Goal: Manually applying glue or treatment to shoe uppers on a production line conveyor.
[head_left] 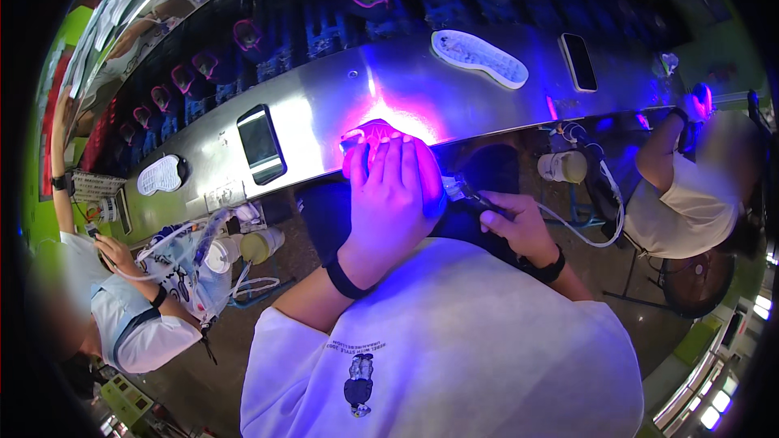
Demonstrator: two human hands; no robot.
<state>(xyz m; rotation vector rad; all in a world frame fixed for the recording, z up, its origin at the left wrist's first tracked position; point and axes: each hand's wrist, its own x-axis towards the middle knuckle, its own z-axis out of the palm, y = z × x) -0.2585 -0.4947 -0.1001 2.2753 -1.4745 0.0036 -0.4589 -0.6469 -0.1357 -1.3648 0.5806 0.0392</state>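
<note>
White shirt (454, 332) up close, left hand (393, 186) wrapping fingers over a shoe (430, 172) at the worktop (312, 101) edge, right hand (519, 227) gripping a brush (472, 197) alongside: brushing looks under way, with the loose white sole (479, 58) seemingly yet to be attached!

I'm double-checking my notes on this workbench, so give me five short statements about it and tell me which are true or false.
1. The right hand holds a dark-handled tool. True.
2. The left hand hangs in the air, apart from everything. False: it lies over a pink-lit object at the bench edge.
3. One phone and a second phone lie on the metal bench. True.
4. Both of the person's wrists are bare. False: there is a black band on the left wrist and another black band on the right.
5. A white sole-shaped piece lies between the two phones. True.
</note>
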